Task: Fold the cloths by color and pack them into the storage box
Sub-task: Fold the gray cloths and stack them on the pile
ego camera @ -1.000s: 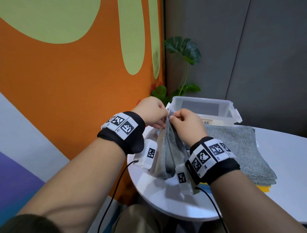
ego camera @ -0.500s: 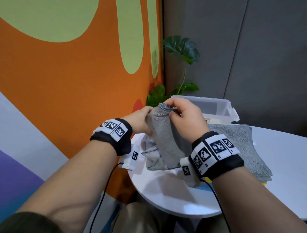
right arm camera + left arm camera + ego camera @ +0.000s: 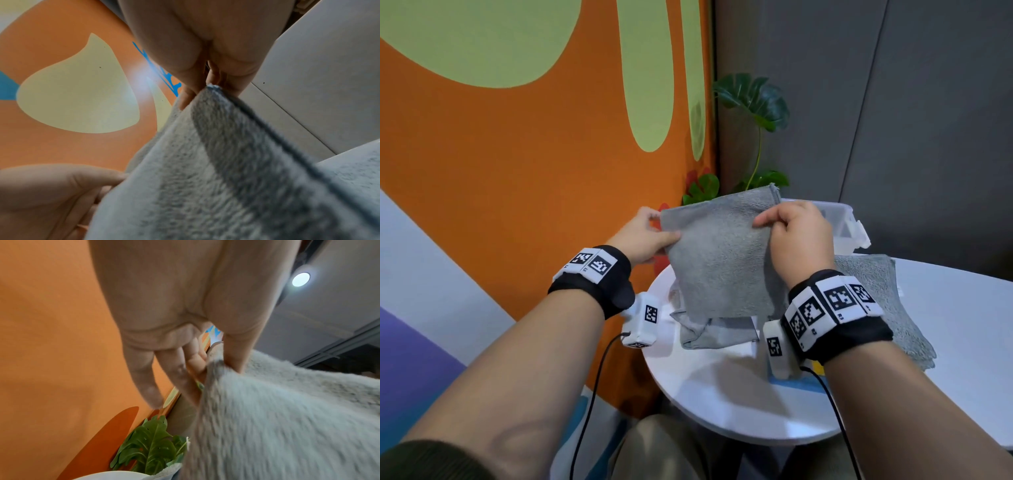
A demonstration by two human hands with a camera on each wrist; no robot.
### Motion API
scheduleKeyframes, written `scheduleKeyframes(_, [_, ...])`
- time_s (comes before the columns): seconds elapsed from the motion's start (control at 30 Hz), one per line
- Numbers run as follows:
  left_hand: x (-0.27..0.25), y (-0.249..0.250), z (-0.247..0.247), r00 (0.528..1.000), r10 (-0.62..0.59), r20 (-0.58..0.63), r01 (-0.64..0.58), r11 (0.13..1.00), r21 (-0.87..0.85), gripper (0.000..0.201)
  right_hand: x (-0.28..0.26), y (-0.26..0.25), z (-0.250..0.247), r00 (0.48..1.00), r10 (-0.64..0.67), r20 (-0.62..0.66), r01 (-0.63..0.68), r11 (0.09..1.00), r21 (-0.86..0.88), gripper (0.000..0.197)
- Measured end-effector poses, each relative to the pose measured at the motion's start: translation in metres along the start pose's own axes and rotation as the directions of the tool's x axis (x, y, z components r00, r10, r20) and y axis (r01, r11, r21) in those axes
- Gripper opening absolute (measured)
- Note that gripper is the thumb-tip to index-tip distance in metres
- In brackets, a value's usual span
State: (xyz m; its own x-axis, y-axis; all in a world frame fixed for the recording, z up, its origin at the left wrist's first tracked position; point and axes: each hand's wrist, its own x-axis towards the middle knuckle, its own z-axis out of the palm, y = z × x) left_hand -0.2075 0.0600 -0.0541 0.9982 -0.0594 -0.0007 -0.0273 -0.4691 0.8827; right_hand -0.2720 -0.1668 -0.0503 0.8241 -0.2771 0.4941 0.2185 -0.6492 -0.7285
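The grey cloth (image 3: 722, 253) hangs in mid-frame of the head view, held up above the white table (image 3: 722, 394); its top edge runs left to right, rising toward the right, and its lower edge droops to the table. The left hand (image 3: 643, 236) pinches the upper left corner and the right hand (image 3: 796, 240) pinches the upper right edge. The left wrist view shows what the head view hides: the thumb (image 3: 236, 352) clamps the cloth against the fingers (image 3: 197, 363). The right wrist view shows the stitched hem (image 3: 267, 123) running from the fingertips to the lower right. 1 cloth is held; 1 grey stack (image 3: 873, 291) lies at the right of the table; 1 clear storage box (image 3: 842, 222) stands behind the right hand.
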Motion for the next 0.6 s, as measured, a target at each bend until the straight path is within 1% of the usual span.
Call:
scheduleKeyframes(0.07, [0.001, 0.003, 0.002, 0.995, 0.039, -0.092, -0.046, 0.996, -0.075, 0.036, -0.002, 0.001, -0.002, 1.000, -0.002, 0.026, 0.002, 1.000, 0.010, 0.040])
scheduleKeyframes(0.17, [0.001, 0.008, 0.005, 0.977, 0.117, -0.179, -0.137, 0.985, -0.107, 0.026, -0.004, 0.004, -0.003, 0.997, -0.043, 0.068, 0.040, 0.998, 0.039, 0.034])
scheduleKeyframes(0.2, [0.001, 0.010, 0.007, 0.972, 0.142, -0.189, -0.164, 0.981, -0.105, 0.022, -0.005, 0.005, -0.004, 0.995, -0.040, 0.097, 0.037, 0.999, 0.039, 0.037])
scheduleKeyframes(0.23, [0.002, 0.011, 0.008, 0.966, 0.172, -0.191, -0.192, 0.977, -0.093, 0.018, -0.005, 0.006, -0.005, 0.992, -0.028, 0.126, 0.023, 0.999, 0.039, 0.044])
scheduleKeyframes(0.27, [0.001, 0.013, 0.011, 0.962, 0.201, -0.185, -0.218, 0.973, -0.079, 0.017, -0.004, 0.007, -0.007, 0.988, -0.012, 0.155, 0.007, 0.999, 0.036, 0.052])
scheduleKeyframes(0.33, [0.002, 0.016, 0.015, 0.952, 0.253, -0.174, -0.269, 0.960, -0.073, 0.020, -0.004, 0.008, -0.014, 0.980, 0.014, 0.200, -0.018, 1.000, 0.022, 0.065])
scheduleKeyframes(0.4, [0.002, 0.020, 0.020, 0.942, 0.296, -0.159, -0.311, 0.947, -0.080, 0.021, -0.003, 0.010, -0.022, 0.970, 0.040, 0.240, -0.040, 0.999, -0.004, 0.071])
scheduleKeyframes(0.5, [0.000, 0.028, 0.030, 0.945, 0.318, -0.080, -0.324, 0.943, -0.072, 0.023, -0.001, 0.016, -0.034, 0.961, 0.104, 0.257, -0.080, 0.992, -0.102, 0.071])
scheduleKeyframes(0.6, [-0.007, 0.036, 0.044, 0.959, 0.270, 0.083, -0.261, 0.960, -0.105, 0.033, -0.001, 0.024, -0.046, 0.957, 0.184, 0.222, -0.147, 0.974, -0.174, 0.064])
